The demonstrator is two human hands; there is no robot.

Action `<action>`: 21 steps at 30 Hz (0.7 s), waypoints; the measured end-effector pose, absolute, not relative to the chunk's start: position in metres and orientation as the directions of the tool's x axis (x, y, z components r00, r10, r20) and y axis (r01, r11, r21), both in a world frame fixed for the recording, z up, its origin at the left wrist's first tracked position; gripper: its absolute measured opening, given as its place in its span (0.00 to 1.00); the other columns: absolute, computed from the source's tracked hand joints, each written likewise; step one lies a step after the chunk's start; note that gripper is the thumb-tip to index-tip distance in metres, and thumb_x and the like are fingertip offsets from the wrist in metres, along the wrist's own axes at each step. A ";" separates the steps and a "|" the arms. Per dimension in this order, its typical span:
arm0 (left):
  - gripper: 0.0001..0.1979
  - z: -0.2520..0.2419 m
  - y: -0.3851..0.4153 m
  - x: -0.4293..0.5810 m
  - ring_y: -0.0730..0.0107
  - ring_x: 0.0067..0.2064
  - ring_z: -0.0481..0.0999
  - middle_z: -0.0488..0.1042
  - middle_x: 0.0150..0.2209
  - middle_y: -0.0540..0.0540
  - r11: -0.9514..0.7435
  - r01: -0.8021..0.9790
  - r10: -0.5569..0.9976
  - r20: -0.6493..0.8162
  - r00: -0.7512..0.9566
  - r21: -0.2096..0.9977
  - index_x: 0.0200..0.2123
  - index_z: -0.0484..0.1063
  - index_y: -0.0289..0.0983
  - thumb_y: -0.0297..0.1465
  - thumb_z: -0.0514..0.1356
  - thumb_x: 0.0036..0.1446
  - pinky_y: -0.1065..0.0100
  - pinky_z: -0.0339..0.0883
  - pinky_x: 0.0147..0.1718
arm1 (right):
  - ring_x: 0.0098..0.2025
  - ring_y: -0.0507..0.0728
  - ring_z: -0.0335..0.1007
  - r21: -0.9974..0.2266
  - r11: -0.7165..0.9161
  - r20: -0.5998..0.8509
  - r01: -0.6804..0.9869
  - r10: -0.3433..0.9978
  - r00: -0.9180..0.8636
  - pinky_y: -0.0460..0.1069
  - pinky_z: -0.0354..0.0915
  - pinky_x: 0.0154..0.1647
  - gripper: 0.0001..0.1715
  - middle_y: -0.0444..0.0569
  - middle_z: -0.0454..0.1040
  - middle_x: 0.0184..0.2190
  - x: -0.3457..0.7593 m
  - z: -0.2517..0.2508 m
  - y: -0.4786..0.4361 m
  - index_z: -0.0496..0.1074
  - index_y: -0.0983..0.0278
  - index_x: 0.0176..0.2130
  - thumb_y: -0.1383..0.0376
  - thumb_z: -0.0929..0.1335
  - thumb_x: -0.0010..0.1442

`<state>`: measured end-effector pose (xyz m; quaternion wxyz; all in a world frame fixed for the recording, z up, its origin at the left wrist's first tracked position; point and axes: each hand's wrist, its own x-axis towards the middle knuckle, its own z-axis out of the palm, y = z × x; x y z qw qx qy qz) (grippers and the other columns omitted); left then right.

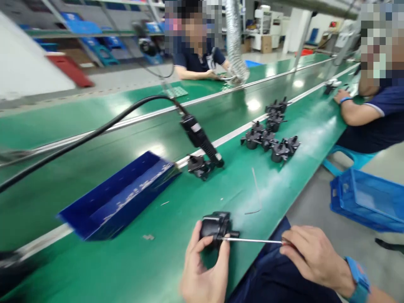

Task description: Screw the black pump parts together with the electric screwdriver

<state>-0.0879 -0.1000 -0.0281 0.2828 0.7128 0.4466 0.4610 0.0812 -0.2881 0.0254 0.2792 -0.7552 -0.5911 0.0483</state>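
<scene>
A black plastic housing mid-work, a screwdriver tip against it.
From the head view, the left hand pinches the housing at the green bench's near side; the right hand wraps the screwdriver's handle. Similar housings stand beyond, finished or not, I can't tell.

The bare left hand is raised with its fingers bent and parted from its thumb in a holding curve, the thumb on the side nearer the bare right hand. That hand, well apart, is curled in a grip, knuckles up, thumb towards the left hand; the left wrist's bend is hard to judge at the frame edge.
</scene>
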 end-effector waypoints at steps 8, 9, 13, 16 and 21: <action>0.08 0.012 -0.085 -0.055 0.53 0.56 0.81 0.78 0.59 0.38 -0.741 0.340 0.669 0.600 0.439 0.579 0.39 0.74 0.41 0.37 0.68 0.59 0.56 0.74 0.55 | 0.33 0.54 0.73 -0.621 -0.237 0.414 0.747 0.710 0.569 0.50 0.68 0.35 0.02 0.47 0.76 0.34 0.083 -0.009 -0.306 0.71 0.61 0.43 0.65 0.68 0.70; 0.08 0.015 -0.083 -0.049 0.53 0.56 0.81 0.78 0.59 0.37 -0.783 0.306 0.619 0.627 0.474 0.541 0.39 0.74 0.41 0.35 0.68 0.59 0.56 0.74 0.55 | 0.33 0.54 0.73 -0.667 -0.246 0.401 0.703 0.678 0.617 0.50 0.68 0.35 0.02 0.47 0.76 0.35 0.083 -0.015 -0.306 0.70 0.61 0.43 0.65 0.69 0.70; 0.07 0.014 -0.072 -0.025 0.51 0.60 0.78 0.76 0.61 0.30 -0.883 0.179 0.455 0.695 0.556 0.435 0.41 0.72 0.38 0.30 0.67 0.61 0.52 0.73 0.58 | 0.33 0.54 0.74 -0.801 -0.283 0.285 0.527 0.594 0.752 0.49 0.70 0.36 0.07 0.45 0.74 0.34 0.083 -0.037 -0.305 0.69 0.59 0.39 0.60 0.70 0.69; 0.08 0.006 -0.069 -0.016 0.49 0.63 0.76 0.74 0.61 0.26 -0.924 0.121 0.366 0.746 0.556 0.363 0.41 0.71 0.37 0.27 0.67 0.60 0.50 0.73 0.59 | 0.30 0.55 0.72 -0.805 -0.349 0.200 0.480 0.602 0.773 0.49 0.70 0.34 0.12 0.43 0.73 0.30 0.086 -0.048 -0.305 0.68 0.59 0.38 0.56 0.71 0.68; 0.12 -0.003 -0.075 -0.018 0.48 0.64 0.74 0.73 0.62 0.23 -0.942 0.062 0.309 0.778 0.548 0.330 0.43 0.71 0.35 0.23 0.68 0.59 0.49 0.73 0.60 | 0.35 0.57 0.76 -0.795 -0.298 0.173 0.528 0.723 0.669 0.51 0.70 0.38 0.08 0.47 0.77 0.34 0.094 -0.059 -0.308 0.72 0.59 0.46 0.59 0.64 0.73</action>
